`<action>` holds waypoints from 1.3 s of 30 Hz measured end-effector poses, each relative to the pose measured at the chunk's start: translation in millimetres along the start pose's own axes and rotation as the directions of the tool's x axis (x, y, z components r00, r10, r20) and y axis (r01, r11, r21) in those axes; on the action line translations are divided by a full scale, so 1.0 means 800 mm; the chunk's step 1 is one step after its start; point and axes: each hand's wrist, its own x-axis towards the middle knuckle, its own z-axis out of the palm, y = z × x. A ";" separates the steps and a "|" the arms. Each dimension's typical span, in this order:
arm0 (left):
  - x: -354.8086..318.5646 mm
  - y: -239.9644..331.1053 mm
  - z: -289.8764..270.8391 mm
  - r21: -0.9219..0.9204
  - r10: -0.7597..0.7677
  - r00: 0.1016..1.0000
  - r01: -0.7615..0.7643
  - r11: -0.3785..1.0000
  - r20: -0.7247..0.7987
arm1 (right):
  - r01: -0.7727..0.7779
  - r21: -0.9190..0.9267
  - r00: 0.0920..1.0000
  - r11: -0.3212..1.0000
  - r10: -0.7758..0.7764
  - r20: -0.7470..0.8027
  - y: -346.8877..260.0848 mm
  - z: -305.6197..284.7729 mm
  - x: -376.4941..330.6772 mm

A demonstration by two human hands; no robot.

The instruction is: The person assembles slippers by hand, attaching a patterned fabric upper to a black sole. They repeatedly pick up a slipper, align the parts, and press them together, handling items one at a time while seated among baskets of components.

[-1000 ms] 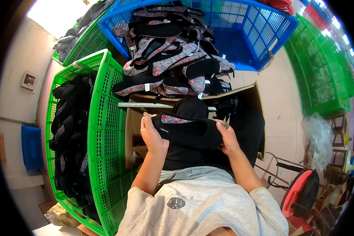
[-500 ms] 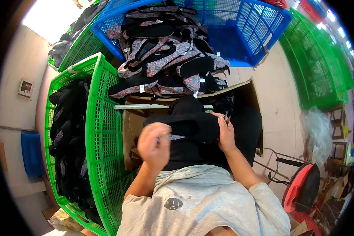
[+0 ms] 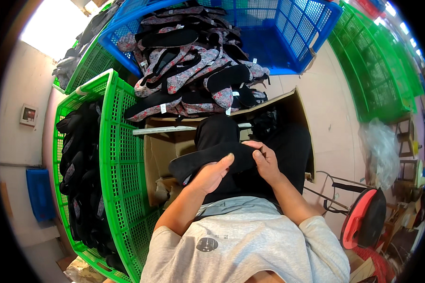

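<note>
A black cloth slipper (image 3: 208, 157) lies across my lap with its flat sole facing up. My left hand (image 3: 213, 175) grips it from the near side, the thumb on the sole and the fingers underneath. At its right end my right hand (image 3: 263, 160) is closed on it, the thumb and bent fingers pinching the edge. Whether the right palm also holds a small tool cannot be made out. Beyond my knees lies a heap of floral slippers (image 3: 198, 63) with black soles and white tags.
On the left, a green plastic crate (image 3: 109, 165) holds black slippers. A blue crate (image 3: 297, 35) stands behind the heap. An open cardboard box (image 3: 157, 158) with a pale bar (image 3: 165, 129) across it is under my legs. Green crates (image 3: 370, 66) and a red-and-black stool (image 3: 363, 219) are to the right.
The slipper has turned from showing its opening to showing its sole. My left hand, blurred and raised before, now grips it. A small metal tool at my right hand no longer shows.
</note>
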 end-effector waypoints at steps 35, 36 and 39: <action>-0.016 -0.001 0.024 0.886 0.293 0.837 -0.421 -0.197 0.463 | -0.240 0.341 0.971 0.909 0.224 0.085 0.000 -0.001 -0.005; -0.016 -0.001 0.025 0.883 0.305 0.829 -0.429 -0.191 0.469 | -0.252 0.397 0.968 0.882 0.235 0.092 0.007 -0.005 -0.006; -0.022 0.004 0.032 0.885 0.389 0.807 -0.462 -0.052 0.444 | -0.199 0.373 0.976 0.906 0.147 0.162 0.011 -0.010 -0.003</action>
